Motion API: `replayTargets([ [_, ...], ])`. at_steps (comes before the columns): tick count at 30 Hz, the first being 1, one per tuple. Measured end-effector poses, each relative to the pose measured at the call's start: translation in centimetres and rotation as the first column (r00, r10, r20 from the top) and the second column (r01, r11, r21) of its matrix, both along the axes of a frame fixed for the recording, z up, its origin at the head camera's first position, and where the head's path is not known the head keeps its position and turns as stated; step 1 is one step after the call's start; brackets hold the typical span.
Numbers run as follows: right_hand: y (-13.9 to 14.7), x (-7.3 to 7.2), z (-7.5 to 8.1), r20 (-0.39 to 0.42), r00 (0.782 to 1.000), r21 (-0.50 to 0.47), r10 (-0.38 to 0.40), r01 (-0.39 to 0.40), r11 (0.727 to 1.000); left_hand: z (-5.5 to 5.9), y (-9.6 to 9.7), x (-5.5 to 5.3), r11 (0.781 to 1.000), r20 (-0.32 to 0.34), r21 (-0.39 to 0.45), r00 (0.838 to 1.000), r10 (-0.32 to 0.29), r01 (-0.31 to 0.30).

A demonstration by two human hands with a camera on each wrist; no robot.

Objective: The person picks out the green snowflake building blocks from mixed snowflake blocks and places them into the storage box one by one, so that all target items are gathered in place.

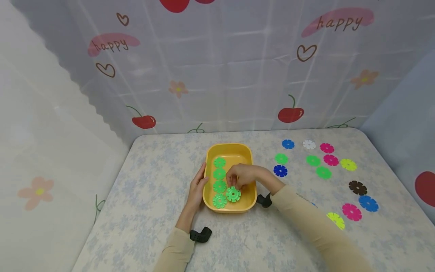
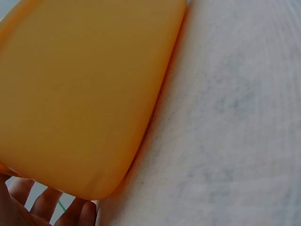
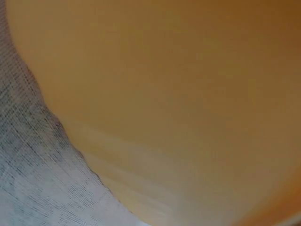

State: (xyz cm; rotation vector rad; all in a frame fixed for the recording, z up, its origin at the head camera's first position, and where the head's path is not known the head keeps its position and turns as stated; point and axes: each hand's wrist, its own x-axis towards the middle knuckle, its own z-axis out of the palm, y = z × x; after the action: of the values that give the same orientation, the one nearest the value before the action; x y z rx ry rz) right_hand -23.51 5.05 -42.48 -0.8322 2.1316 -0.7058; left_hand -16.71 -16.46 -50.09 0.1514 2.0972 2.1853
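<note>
A yellow plastic bin stands on the table, its outer wall filling much of the left wrist view. My left hand grips its left side, thumb at the rim and fingers along the outside. Inside, several green notched plastic discs lie in a column along the left wall. My right hand reaches in over the right rim and pinches another green notched disc, held tilted beside the column's near end. In the right wrist view only the bin's wall and some tablecloth show; the hand is hidden there.
Right of the bin lie scattered notched discs: blue, white, pink, green, yellow and brown. My right forearm crosses near a yellow disc. A printed curtain hangs behind the table.
</note>
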Motion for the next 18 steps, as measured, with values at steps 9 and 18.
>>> replayTargets([
  [9,-0.4,0.4,-0.3,-0.015,1.000,0.085,-0.026,0.027,0.996,1.3,0.1,0.4,1.000,0.012,-0.005,1.000,-0.008,0.008],
  [18,-0.6,0.9,-0.4,-0.058,0.998,0.114,-0.007,0.014,0.993,-0.7,0.1,-0.1,1.000,-0.006,0.001,1.000,0.013,-0.013],
])
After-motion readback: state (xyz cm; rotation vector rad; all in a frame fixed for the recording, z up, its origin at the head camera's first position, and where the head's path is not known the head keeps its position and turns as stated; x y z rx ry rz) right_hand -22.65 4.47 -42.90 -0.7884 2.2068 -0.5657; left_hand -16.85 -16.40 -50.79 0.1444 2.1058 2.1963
